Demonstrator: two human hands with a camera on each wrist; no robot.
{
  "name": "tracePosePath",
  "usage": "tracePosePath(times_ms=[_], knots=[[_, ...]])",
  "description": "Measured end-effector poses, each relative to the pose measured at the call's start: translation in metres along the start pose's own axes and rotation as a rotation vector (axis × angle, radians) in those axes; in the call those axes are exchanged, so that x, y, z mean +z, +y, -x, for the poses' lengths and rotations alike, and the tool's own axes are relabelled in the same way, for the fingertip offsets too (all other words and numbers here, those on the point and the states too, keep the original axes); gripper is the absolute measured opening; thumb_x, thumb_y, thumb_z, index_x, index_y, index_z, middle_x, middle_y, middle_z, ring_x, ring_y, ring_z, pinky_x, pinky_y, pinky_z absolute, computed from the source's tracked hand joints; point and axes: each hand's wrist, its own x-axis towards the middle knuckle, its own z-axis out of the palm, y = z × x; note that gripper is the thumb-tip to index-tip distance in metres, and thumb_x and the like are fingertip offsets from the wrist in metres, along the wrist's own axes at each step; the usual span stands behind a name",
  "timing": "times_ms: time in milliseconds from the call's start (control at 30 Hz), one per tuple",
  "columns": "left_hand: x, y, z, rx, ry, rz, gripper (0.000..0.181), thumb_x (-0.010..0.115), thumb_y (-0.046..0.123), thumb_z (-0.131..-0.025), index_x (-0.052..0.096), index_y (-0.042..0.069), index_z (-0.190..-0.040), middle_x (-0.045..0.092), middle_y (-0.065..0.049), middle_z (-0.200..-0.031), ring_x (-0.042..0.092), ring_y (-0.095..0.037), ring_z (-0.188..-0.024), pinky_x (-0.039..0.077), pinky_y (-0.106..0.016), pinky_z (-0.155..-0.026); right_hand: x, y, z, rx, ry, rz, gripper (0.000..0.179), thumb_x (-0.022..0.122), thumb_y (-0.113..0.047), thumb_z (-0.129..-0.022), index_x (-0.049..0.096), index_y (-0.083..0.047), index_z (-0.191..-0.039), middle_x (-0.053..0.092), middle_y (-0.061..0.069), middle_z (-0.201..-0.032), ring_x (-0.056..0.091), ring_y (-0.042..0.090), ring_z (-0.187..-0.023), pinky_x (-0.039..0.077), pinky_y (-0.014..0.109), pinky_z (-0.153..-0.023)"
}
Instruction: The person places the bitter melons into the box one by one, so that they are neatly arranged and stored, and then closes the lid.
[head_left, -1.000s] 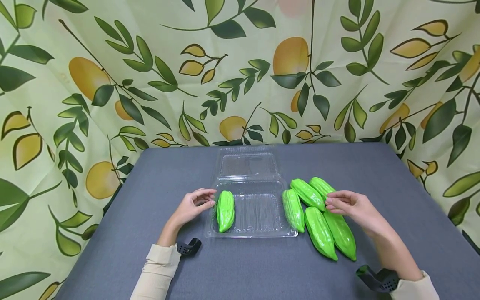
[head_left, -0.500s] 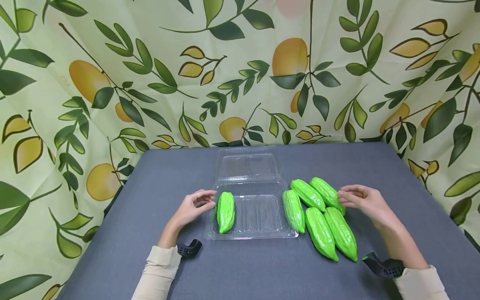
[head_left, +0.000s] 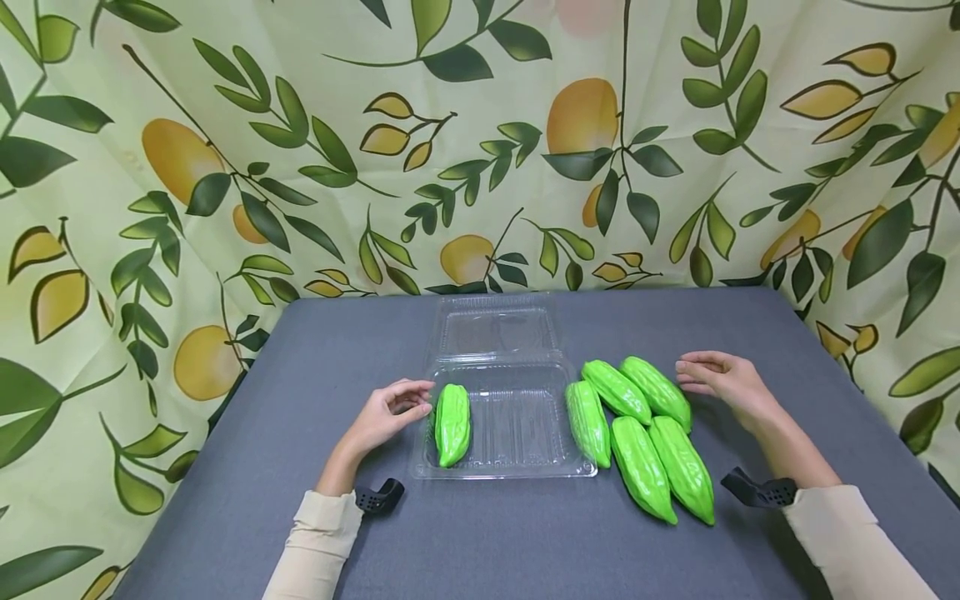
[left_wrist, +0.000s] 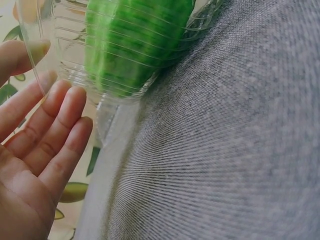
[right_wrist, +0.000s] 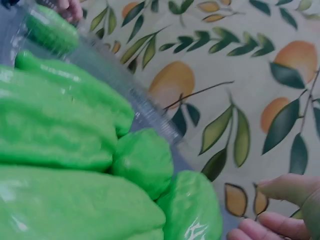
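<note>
On a grey, woven-textured table (head_left: 480, 537), a clear, ribbed plastic container (head_left: 517, 425) is laid open at lower centre of the head view, a glossy, ridged green vegetable (head_left: 452, 425) lodged at its left side. Five similar tapered vegetables (head_left: 642, 468) are clustered right of centre. Near the container, the fingers of the left hand (head_left: 386, 410) are loosely bent and parted; beside the cluster, those of the right hand (head_left: 727, 385) are relaxed, narrowly spread.

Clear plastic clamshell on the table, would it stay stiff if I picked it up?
The clamshell would probably flex, since its see-through plastic looks thin. Its open lid might swing, as it lies folded back.
</note>
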Motion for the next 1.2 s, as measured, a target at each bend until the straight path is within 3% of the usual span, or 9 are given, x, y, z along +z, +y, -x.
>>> tracePosePath(times_ms=[267, 400, 467, 533, 667, 900, 1200], knots=[[-0.001, -0.001, 0.001, 0.008, 0.004, -0.001, 0.036, 0.065, 0.003, -0.089, 0.059, -0.009, -0.122, 0.062, -0.03, -0.111, 0.058, 0.005, -0.091, 0.052, -0.014, -0.085, 0.003, 0.005, -0.018, -0.027, -0.042, 0.058, 0.065, 0.058, -0.034, -0.096, 0.04, 0.014, -0.136, 0.055, -0.022, -0.095, 0.061, -0.012, -0.084, 0.058, 0.018, -0.081], [-0.002, -0.002, 0.001, 0.005, 0.01, -0.002, 0.035, 0.065, 0.004, -0.089, 0.059, -0.008, -0.122, 0.062, -0.03, -0.112, 0.058, 0.005, -0.091, 0.052, -0.015, -0.085, 0.007, 0.004, -0.025, -0.005, -0.064, 0.123, 0.065, 0.057, -0.036, -0.096, 0.042, 0.013, -0.135, 0.068, 0.007, -0.107, 0.059, -0.012, -0.083, 0.058, 0.02, -0.079], [-0.002, -0.002, 0.001, 0.003, 0.012, -0.004, 0.035, 0.065, 0.004, -0.089, 0.059, -0.008, -0.122, 0.062, -0.029, -0.112, 0.058, 0.005, -0.091, 0.052, -0.015, -0.085, 0.009, 0.003, -0.027, 0.009, -0.072, 0.166, 0.065, 0.056, -0.038, -0.096, 0.043, 0.012, -0.135, 0.062, 0.024, -0.12, 0.06, -0.007, -0.087, 0.058, 0.022, -0.079], [-0.002, -0.001, 0.001, 0.002, 0.011, -0.005, 0.036, 0.065, 0.004, -0.089, 0.059, -0.008, -0.122, 0.062, -0.029, -0.112, 0.058, 0.005, -0.091, 0.052, -0.015, -0.086, 0.011, 0.002, -0.029, 0.024, -0.085, 0.208, 0.066, 0.055, -0.041, -0.096, 0.044, 0.012, -0.135, 0.052, 0.033, -0.133, 0.062, 0.003, -0.094, 0.057, 0.025, -0.079], [-0.001, 0.0, 0.001, 0.0, 0.006, -0.002, 0.037, 0.065, 0.004, -0.089, 0.058, -0.009, -0.123, 0.061, -0.03, -0.113, 0.058, 0.005, -0.091, 0.052, -0.015, -0.086, 0.013, 0.002, -0.029, 0.05, -0.119, 0.249, 0.067, 0.053, -0.044, -0.096, 0.045, 0.009, -0.136, 0.048, 0.032, -0.137, 0.058, 0.025, -0.111, 0.056, 0.03, -0.082], [-0.001, 0.001, 0.0, 0.004, 0.0, 0.004, 0.037, 0.065, 0.004, -0.089, 0.058, -0.01, -0.123, 0.061, -0.03, -0.115, 0.059, 0.006, -0.09, 0.053, -0.015, -0.086, 0.017, 0.002, -0.03, 0.074, -0.159, 0.27, 0.068, 0.055, -0.047, -0.095, 0.046, 0.007, -0.136, 0.05, 0.03, -0.137, 0.055, 0.017, -0.106, 0.048, 0.025, -0.078], [-0.001, -0.001, 0.0, 0.003, -0.005, 0.01, 0.037, 0.065, 0.004, -0.089, 0.058, -0.01, -0.123, 0.061, -0.03, -0.115, 0.059, 0.005, -0.09, 0.053, -0.015, -0.086, 0.02, -0.001, -0.03, 0.077, -0.192, 0.295, 0.071, 0.058, -0.046, -0.093, 0.043, 0.007, -0.138, 0.048, 0.032, -0.138, 0.052, 0.033, -0.116, 0.044, 0.025, -0.076]])
